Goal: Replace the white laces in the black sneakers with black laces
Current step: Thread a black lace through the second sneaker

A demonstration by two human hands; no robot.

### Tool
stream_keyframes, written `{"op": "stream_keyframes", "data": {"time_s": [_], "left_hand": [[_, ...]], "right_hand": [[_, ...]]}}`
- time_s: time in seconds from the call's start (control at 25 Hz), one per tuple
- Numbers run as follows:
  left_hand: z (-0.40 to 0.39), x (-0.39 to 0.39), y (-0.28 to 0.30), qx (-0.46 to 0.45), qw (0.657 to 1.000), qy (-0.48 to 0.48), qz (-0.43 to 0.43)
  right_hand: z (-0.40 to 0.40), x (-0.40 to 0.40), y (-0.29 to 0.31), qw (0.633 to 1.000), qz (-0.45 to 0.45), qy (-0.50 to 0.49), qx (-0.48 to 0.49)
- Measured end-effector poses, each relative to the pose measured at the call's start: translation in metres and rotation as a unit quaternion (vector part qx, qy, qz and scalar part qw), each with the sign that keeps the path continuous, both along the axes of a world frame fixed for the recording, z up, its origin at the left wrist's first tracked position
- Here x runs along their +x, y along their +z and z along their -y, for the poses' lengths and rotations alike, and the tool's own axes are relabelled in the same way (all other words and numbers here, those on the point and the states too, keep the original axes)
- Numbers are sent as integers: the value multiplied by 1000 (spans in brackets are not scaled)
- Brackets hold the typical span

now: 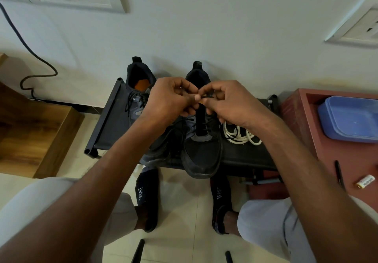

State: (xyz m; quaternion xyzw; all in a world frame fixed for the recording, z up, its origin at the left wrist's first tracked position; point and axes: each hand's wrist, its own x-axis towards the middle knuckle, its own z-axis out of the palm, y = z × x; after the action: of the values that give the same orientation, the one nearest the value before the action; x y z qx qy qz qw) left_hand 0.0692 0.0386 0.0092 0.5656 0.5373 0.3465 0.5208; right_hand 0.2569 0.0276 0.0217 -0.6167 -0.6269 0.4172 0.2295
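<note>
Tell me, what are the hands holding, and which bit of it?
Both hands, left and right, pinch the black lace near its ends, above the right sneaker.

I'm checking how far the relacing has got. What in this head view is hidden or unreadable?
- Top eyelets of the right sneaker: covered by the left hand and right hand.
- Black lace ends: lost inside the fingers.
- Left sneaker toe: behind the left forearm.
- White laces: partly under the right wrist.
</note>
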Motion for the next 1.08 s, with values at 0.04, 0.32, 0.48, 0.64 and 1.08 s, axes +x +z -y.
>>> {"op": "stream_keyframes", "data": {"time_s": [0.04, 0.32, 0.48, 0.64, 1.08], "left_hand": [[-1, 0, 0, -5, 1000, 2, -5], [-2, -1, 0, -6, 1000, -1, 6], [-5, -4, -8, 70, 991, -3, -116], [1, -4, -12, 152, 919, -114, -346], [-5, -11, -11, 93, 942, -97, -308]], "right_hand": [[0, -2, -1, 1000, 9, 3, 14], [-1, -4, -11, 993, 91, 11, 73], [0, -5, -15, 989, 97, -41, 106], [6, -14, -17, 975, 184, -21, 119], [11, -24, -23, 950, 285, -40, 121]]}}
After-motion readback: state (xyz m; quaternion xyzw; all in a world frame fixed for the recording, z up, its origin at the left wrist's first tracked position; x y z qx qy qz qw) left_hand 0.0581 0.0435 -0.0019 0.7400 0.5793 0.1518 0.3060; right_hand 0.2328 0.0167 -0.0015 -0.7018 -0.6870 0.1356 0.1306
